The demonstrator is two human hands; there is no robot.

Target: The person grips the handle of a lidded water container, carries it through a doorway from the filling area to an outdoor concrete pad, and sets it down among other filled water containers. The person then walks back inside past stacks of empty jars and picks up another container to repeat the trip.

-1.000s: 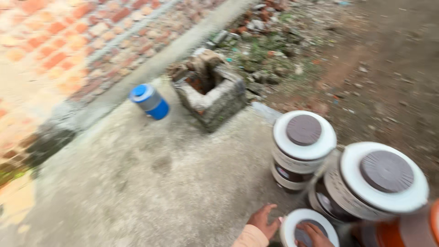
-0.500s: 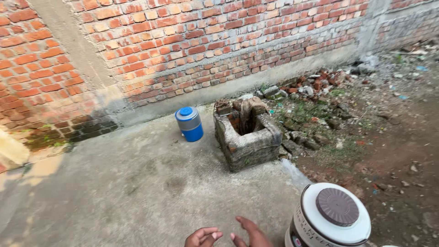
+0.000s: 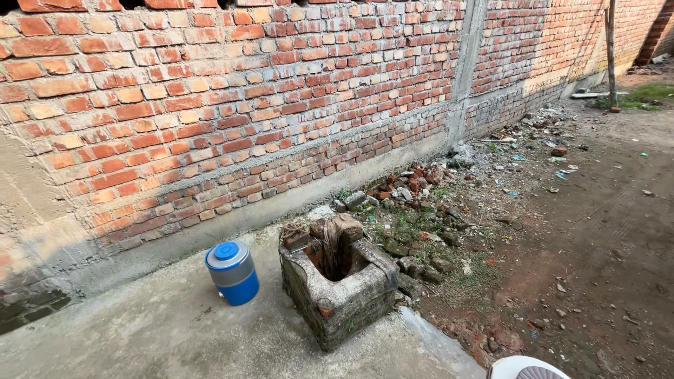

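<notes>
Head view shows neither of your hands; both are out of frame, so you cannot read whether they are open or closed around anything. Nearest to where you stand, at the bottom edge of the frame, is the rim of a white bucket lid (image 3: 528,367) with a grey round cap in its middle, only partly in view. It sits on the dirt just beside the edge of the concrete slab (image 3: 154,337).

On that slab, in front of you, stands a small square masonry pit (image 3: 342,281) with thick, weathered walls, its top open and a lump of rubble and frayed rope lying across its far rim. Just to its left, apart from it, stands a blue canister (image 3: 232,272), upright, with a grey band around its upper half and a blue lid.

Behind both runs a red brick wall (image 3: 232,105) with a grey plastered strip along its foot. To the right of the pit you see a patch of grass and a heap of broken bricks (image 3: 414,186) against the wall. Beyond that, bare brown ground (image 3: 604,231) strewn with small stones and litter stretches away towards the far corner.
</notes>
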